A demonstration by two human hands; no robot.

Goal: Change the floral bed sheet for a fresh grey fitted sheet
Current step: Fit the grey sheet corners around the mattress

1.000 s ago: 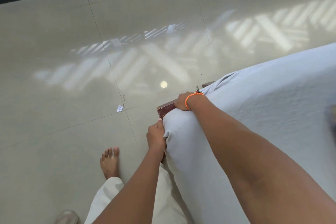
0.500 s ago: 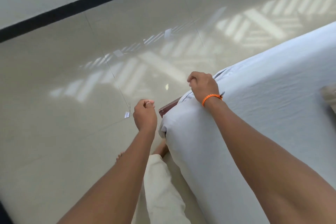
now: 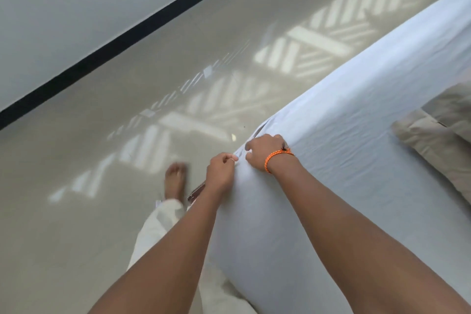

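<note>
The grey fitted sheet (image 3: 344, 160) covers the mattress, which fills the right half of the view. At the mattress edge my left hand (image 3: 220, 173) pinches the sheet's hem between thumb and finger. Just to its right my right hand (image 3: 262, 151), with an orange cord bracelet at the wrist, grips the sheet fabric with curled fingers. The two hands almost touch. No floral sheet is in view.
A beige pillow (image 3: 438, 132) lies on the bed at the right edge. A dark wooden bed-frame corner (image 3: 196, 191) shows below my left hand. My bare foot (image 3: 174, 181) stands on the glossy tiled floor (image 3: 102, 186), with a white wall and black skirting beyond.
My left hand, which hung free beside the bed, has come right and taken hold of the sheet edge. My right hand has kept its grip on the sheet. The view tilted, and the pillow came further into sight.
</note>
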